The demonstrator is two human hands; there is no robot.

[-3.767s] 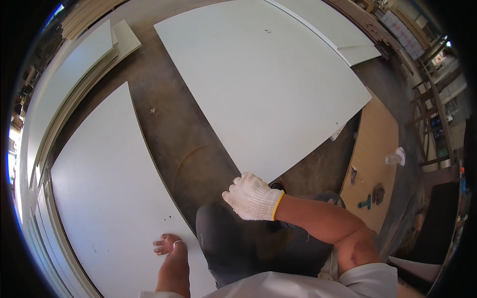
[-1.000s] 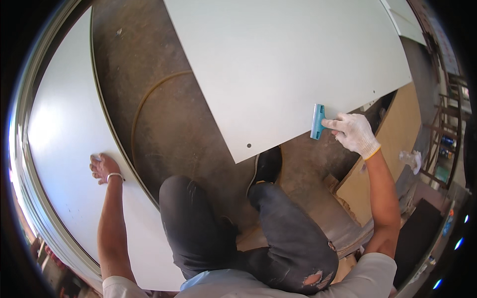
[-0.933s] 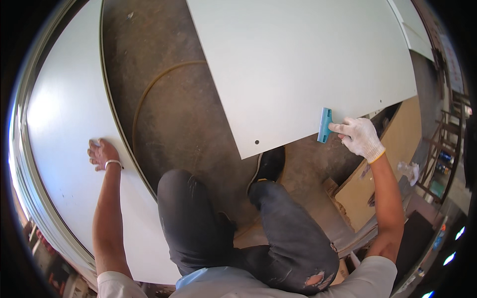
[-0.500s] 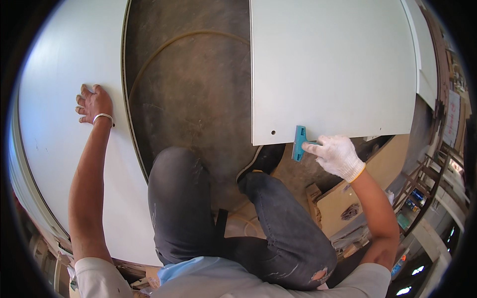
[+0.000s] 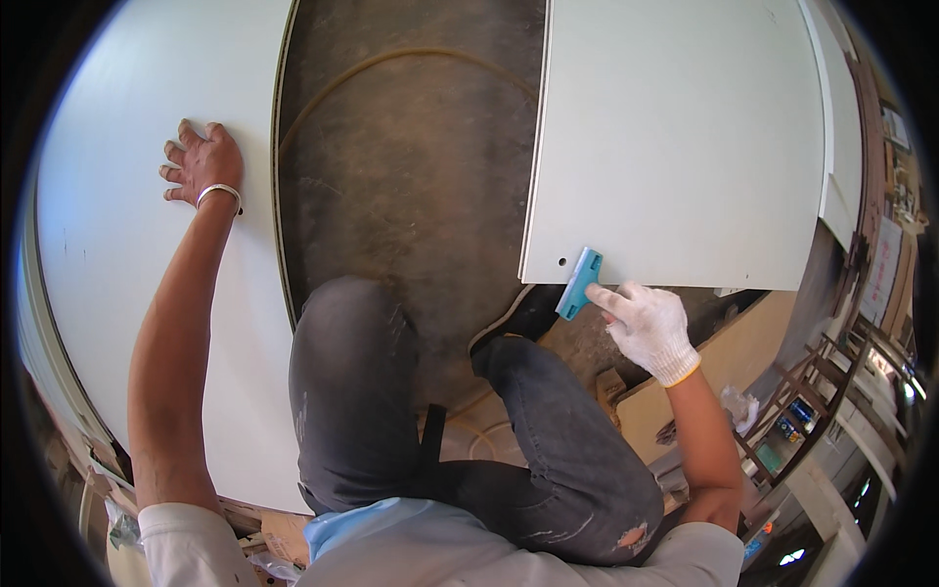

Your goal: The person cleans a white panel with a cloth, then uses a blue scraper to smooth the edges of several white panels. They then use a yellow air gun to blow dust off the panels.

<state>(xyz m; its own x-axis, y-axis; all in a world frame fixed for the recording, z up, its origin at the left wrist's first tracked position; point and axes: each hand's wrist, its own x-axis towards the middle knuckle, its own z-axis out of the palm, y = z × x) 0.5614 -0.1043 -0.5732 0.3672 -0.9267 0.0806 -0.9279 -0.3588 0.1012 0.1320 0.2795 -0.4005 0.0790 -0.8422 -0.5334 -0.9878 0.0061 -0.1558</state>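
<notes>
My bare left hand [image 5: 207, 161] rests with spread fingers on a large white panel [image 5: 108, 293] at the left. A pale bracelet circles that wrist. In a white knitted glove, my right hand [image 5: 648, 328] grips a teal scraper [image 5: 580, 285] with a wide flat head; its handle is mostly hidden by the fingers. The scraper's head overlaps the near edge of a second white panel [image 5: 675, 147] at the right, close to a small round hole [image 5: 562, 262] in its corner. Whether the blade touches the panel I cannot tell.
Between the panels shows a dark, worn floor [image 5: 411, 176] with a curved hose [image 5: 391, 57] on it. My bent knees and a dark shoe [image 5: 518, 315] are below. At the right lie a tan board [image 5: 724, 342] and a wooden rack [image 5: 817, 401] with assorted items.
My right hand has moved slightly left with the scraper, whose head now tilts more. My left hand sits a little farther up and right in view. The whole view has shifted somewhat.
</notes>
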